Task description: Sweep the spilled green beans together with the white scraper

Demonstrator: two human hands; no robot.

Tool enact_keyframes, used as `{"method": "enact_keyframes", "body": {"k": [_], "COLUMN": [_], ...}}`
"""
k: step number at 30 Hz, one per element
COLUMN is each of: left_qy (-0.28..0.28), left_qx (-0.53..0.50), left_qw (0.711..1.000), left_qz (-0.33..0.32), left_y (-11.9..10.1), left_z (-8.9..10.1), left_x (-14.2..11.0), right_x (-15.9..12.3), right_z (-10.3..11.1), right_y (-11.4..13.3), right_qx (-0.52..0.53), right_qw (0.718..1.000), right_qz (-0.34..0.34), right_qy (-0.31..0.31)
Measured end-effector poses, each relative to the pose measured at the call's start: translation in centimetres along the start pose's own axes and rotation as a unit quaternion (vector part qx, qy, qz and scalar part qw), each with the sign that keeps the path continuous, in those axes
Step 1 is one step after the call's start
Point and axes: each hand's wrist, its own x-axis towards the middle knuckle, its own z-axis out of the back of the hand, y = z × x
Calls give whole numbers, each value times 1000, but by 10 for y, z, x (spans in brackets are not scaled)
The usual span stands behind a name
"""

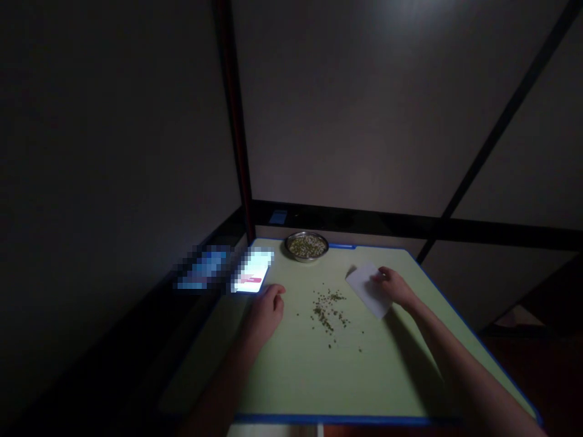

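Held a white sheet of paper in the right hand, right of centre in the lower half of the frame, with the grip pinched narrow along its upper right edge. Looked thin, light and bendable, four-sided and matt; probably easy to crease at a corner, so best taken along an edge between thumb and fingers. Had the left hand left of centre, fingers curled, just beside a bright-screened smartphone; could not tell whether holding anything in that grip. Found dull-green, bean-like grains scattered loosely left of the paper, near the lower centre of the frame: small, rounded, seemingly hard and light, likely quick to roll and fiddly to pinch singly. Saw a green-and-pale mix in a shallow round metal bowl above the scatter, shiny and probably slippery, best taken by the rim. Noted underneath a pale green surface, smooth-looking, edged with a blue strip.
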Motion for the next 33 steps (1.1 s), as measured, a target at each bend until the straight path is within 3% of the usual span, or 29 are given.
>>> {"method": "enact_keyframes", "body": {"k": [5,15,21,33], "left_qy": [12,19,18,7], "left_qx": [-1,24,18,-1], "left_qw": [1000,999,999,1000], "left_qz": [6,31,40,31], "left_y": [3,4,2,4], "left_z": [-2,-3,-3,-3], "left_x": [1,4,4,3], "right_x": [6,12,14,10], "right_z": [-8,-14,-19,-36], "right_y": [23,78,98,121], "right_qx": [-52,-152,-187,-179], "right_qw": [997,985,978,965], "right_qz": [11,8,19,165], "right_qy": [56,83,90,99]}}
